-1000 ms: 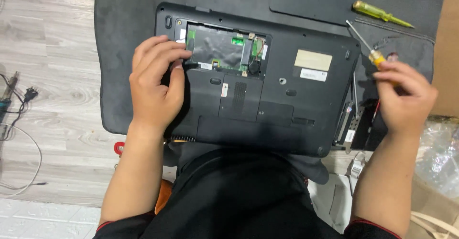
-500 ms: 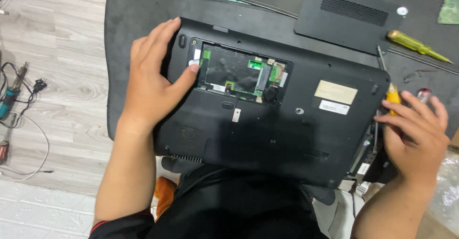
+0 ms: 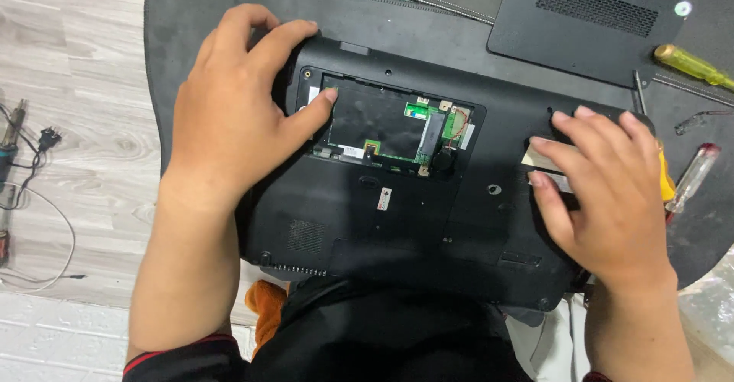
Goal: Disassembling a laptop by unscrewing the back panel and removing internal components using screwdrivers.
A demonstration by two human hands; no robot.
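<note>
Head view: both hands flat on the upturned black laptop (image 3: 413, 229), which lies on a dark mat (image 3: 191, 61) on the table, near edge over the person's lap. Looks like a steady-or-reposition step with the bay already uncovered. Left hand (image 3: 229, 114) sits at the laptop's 10 o'clock corner, fingers (image 3: 287, 38) spread and curled over the far edge, thumb tip at the rim of the open bay (image 3: 382, 126). Right hand (image 3: 612, 191) presses at 3 o'clock, fingers splayed open over a pale sticker (image 3: 535, 159), gripping nothing. Removed cover panel (image 3: 589, 22) lies at 1 o'clock. Yellow screwdriver (image 3: 692, 65) and clear-handled screwdriver (image 3: 692, 179) lie just beside the right hand. Next move likely needs one hand freed for a tool.
</note>
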